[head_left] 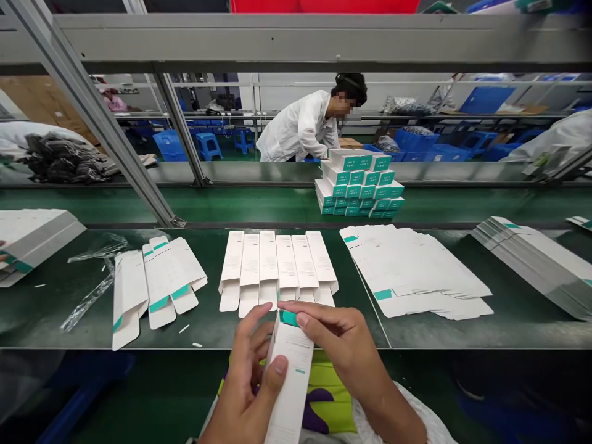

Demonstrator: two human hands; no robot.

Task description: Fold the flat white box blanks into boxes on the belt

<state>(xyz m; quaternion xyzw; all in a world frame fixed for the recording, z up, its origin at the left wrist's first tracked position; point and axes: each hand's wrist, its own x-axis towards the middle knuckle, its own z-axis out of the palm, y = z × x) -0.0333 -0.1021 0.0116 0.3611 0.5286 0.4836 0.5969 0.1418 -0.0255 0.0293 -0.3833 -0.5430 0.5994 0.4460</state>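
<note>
A white carton (290, 385) with a teal end stands long-wise between my hands, its top near the belt edge. My left hand (252, 376) grips its left side, with the thumb on the front face. My right hand (330, 336) lies across its top, fingers curling over the teal end. Just beyond my fingertips, a row of several flat white carton blanks (277, 265) lies on the dark green workbench (208, 330). More blanks (416, 271) are piled to the right, and a few (157, 283) lie to the left.
A stack of finished teal-and-white boxes (358, 185) sits on a green conveyor belt (240, 205) behind a metal rail (296, 40). A co-worker in a white coat (300, 129) bends beyond it. Clear plastic wrap (90, 290) lies on the left, and another person's fingers (2, 250) touch a carton stack.
</note>
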